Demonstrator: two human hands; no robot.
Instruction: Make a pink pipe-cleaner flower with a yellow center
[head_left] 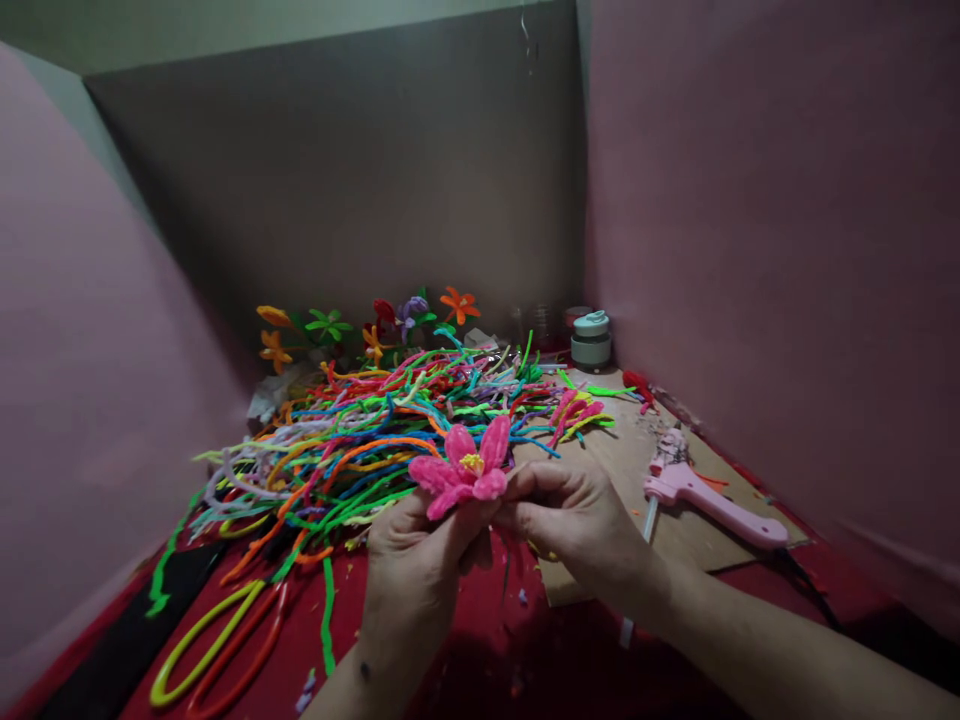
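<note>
A pink pipe-cleaner flower (456, 468) with a yellow centre faces up between my two hands. My left hand (420, 560) is closed around its underside, thumb and fingers just below the petals. My right hand (574, 515) pinches at the flower's right edge, thumb against forefinger. Whatever lies between those right fingertips is too small to make out beyond the petal's edge. Right behind the flower spreads a large heap of coloured pipe cleaners (337, 440).
A pink glue gun (720, 505) with a glue stick lies on the cardboard (600, 440) at right. Yellow and red scissor handles (206, 640) are at lower left. Finished flowers (328, 324) and a lidded jar (591, 342) stand behind. Pink walls (765, 250) flank the red tabletop.
</note>
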